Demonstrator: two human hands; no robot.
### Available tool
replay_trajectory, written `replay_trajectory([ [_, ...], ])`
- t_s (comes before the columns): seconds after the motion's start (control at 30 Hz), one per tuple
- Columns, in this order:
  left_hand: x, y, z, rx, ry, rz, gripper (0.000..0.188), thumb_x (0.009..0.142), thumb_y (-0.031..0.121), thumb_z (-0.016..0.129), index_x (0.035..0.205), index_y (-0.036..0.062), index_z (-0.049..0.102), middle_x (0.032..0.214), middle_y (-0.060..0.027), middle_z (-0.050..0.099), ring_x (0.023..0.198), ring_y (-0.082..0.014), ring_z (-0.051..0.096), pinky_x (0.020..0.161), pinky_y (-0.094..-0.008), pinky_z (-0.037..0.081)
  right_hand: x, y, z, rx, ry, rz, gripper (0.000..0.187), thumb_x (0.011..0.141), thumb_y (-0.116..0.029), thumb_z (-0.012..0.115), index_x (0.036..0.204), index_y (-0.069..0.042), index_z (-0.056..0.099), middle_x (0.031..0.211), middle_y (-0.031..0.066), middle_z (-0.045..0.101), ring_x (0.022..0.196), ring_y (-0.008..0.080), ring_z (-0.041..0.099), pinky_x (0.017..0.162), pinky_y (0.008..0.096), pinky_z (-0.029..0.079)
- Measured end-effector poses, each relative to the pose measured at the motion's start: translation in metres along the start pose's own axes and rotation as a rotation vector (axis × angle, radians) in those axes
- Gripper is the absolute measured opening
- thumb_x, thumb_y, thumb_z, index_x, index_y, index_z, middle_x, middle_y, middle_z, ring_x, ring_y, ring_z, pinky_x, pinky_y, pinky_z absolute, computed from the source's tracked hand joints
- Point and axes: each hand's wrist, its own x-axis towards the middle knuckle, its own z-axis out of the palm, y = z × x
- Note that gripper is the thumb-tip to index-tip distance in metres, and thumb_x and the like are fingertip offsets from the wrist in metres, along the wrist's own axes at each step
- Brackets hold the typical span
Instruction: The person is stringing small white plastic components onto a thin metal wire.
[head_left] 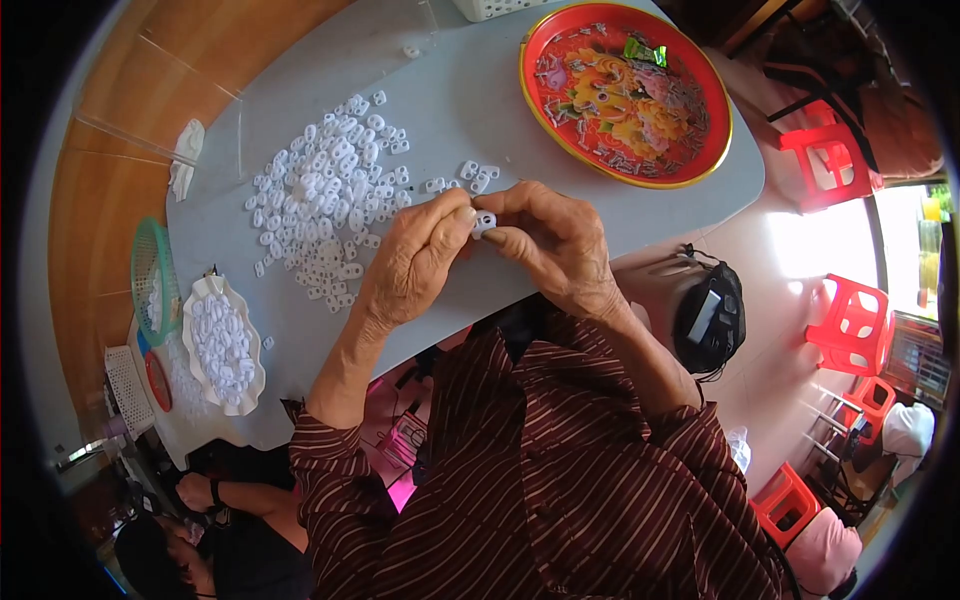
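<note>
Over the near edge of the table, my two hands meet at a small white plastic piece (485, 223) with a dark hole in it. My right hand (562, 245) pinches the piece between thumb and forefinger. Thumb and forefinger of my left hand (418, 255) are pressed together right beside it; whatever they grip is hidden. To the left spreads a large heap of similar white pieces (325, 180), rounded and with holes. Just beyond my fingers lies a small cluster of white pieces (480, 178).
A round red tray (525, 75) at the back right holds thin silvery bits and a green packet. At left stand a scalloped white dish (256, 393) of white pieces and a green mesh basket (150, 262). Another person (255, 525) sits at lower left. Red stools (850, 325) stand right.
</note>
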Motion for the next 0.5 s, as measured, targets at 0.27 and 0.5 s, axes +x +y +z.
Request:
replay_trajectory([
  [0.27, -0.008, 0.000, 0.003, 0.006, 0.009, 0.053, 0.016, 0.091, 0.013, 0.051, 0.083, -0.0001, 0.049, 0.064, -0.0054, 0.045, 0.059, -0.0130, 0.043, 0.056, -0.0287, 0.039, -0.002, 0.007, 0.001, 0.147, -0.023, 0.156, 0.015, 0.086, -0.005, 0.061, 0.099, 0.002, 0.060, 0.080, 0.0026, 0.062, 0.072, 0.0063, 0.055, 0.066, 0.0225, 0.047],
  [0.5, -0.012, 0.012, -0.011, 0.004, 0.120, 0.082, 0.018, 0.092, 0.012, 0.049, 0.081, -0.0019, 0.051, 0.064, -0.0039, 0.052, 0.059, -0.0109, 0.049, 0.056, -0.0260, 0.041, 0.034, -0.023, -0.013, 0.135, 0.026, 0.118, 0.011, 0.087, -0.008, 0.059, 0.093, 0.001, 0.061, 0.076, 0.0012, 0.060, 0.068, 0.0054, 0.055, 0.061, 0.0224, 0.046],
])
